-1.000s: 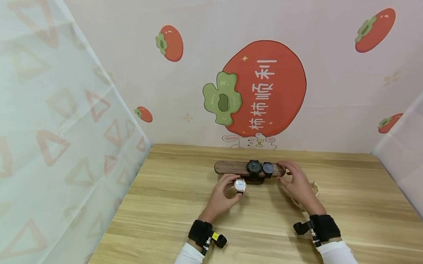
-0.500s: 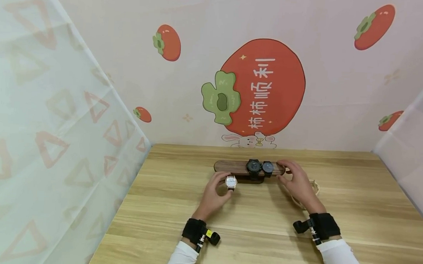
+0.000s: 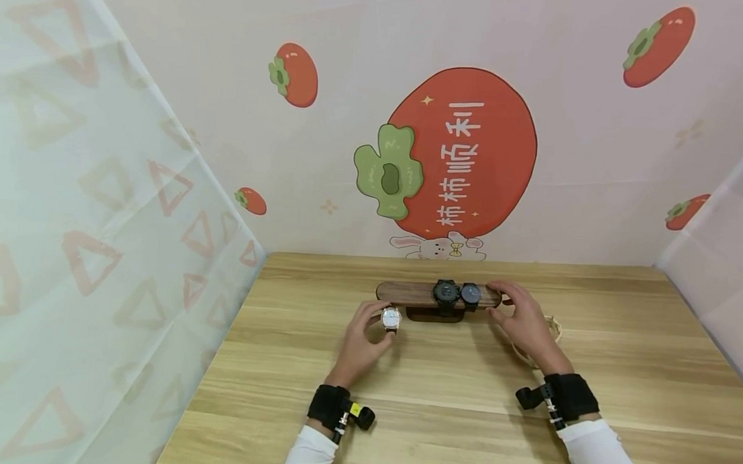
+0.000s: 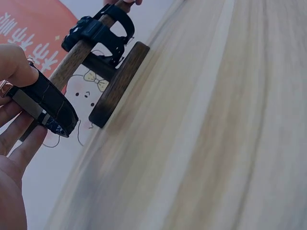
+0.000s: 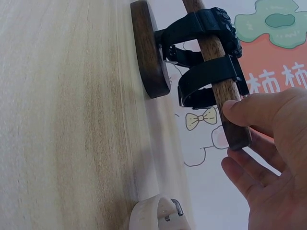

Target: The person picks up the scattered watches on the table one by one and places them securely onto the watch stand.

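My left hand (image 3: pixel 359 346) pinches a wristwatch (image 3: pixel 390 319) with a white dial and dark strap between thumb and fingers. In the left wrist view its black strap (image 4: pixel 50 103) forms a closed loop beside the left end of the wooden bar. That bar is the top of a dark wood watch stand (image 3: pixel 400 293), which bears a large black watch (image 3: pixel 446 293) and a smaller dark-faced watch (image 3: pixel 471 295) on its right half. At the stand's right end, my right hand (image 3: pixel 525 327) grips the bar, thumb (image 5: pixel 240 111) on one side, fingers on the other.
A cream-white watch (image 5: pixel 156 213) lies on the wooden table (image 3: pixel 439 401) behind my right hand, partly hidden in the head view. The stand's base (image 4: pixel 120 86) rests on the table near the back wall (image 3: pixel 326 140), printed with persimmons.
My left hand has moved left with the white-dial watch, from in front of the stand's base toward the bar's left end. The right hand stays on the bar.
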Motion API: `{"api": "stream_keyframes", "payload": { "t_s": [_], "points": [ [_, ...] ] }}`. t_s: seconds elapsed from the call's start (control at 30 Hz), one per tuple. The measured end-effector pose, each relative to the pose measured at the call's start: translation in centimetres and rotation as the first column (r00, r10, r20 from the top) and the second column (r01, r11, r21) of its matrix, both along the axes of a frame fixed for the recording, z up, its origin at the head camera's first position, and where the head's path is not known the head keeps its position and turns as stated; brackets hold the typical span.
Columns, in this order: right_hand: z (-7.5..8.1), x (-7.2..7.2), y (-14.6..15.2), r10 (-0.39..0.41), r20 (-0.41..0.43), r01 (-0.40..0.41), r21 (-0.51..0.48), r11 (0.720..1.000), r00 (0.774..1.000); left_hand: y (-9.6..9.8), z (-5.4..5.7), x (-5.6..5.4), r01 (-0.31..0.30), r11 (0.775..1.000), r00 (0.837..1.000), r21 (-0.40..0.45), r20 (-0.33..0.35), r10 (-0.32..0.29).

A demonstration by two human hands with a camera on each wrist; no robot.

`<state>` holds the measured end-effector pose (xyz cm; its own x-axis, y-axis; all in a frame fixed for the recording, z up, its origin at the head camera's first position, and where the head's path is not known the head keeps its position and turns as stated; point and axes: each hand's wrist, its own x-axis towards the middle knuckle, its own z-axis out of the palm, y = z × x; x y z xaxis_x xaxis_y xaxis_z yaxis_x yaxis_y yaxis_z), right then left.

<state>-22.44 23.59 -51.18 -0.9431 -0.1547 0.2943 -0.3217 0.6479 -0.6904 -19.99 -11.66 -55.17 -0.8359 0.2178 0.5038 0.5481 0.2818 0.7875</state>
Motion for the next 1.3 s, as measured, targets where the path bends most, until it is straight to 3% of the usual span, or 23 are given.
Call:
{"api": "stream_keyframes", "payload": {
  "t_s": [0.17, 0.53, 1.0, 1.3],
  "points": [
    [-0.1, -0.1, 0.0, 0.002, 0.003, -0.002, -0.003, 1.000, 1.000, -0.7, 0.0, -0.1, -0.019, 1.000, 1.000, -0.001, 0.005, 0.019],
    [-0.2, 0.1, -0.1, 0.003, -0.008, -0.003, -0.025, 1.000, 1.000, -1.8, 0.3, -0.7, -0.064, 0.998, 0.994, 0.018, -0.091, 0.066],
    [0.1, 0.0, 0.0, 0.003, -0.003, -0.003, -0.041, 0.999, 1.000, -1.4, 1.4, -1.7, -0.137, 0.990, 0.990, 0.044, -0.039, 0.139],
    [0.1, 0.0, -0.1, 0.003, 0.004, -0.003, -0.041, 0.999, 1.000, -2.2, 1.4, -2.7, -0.124, 0.991, 0.991, 0.046, -0.046, 0.126]
  ]
}}
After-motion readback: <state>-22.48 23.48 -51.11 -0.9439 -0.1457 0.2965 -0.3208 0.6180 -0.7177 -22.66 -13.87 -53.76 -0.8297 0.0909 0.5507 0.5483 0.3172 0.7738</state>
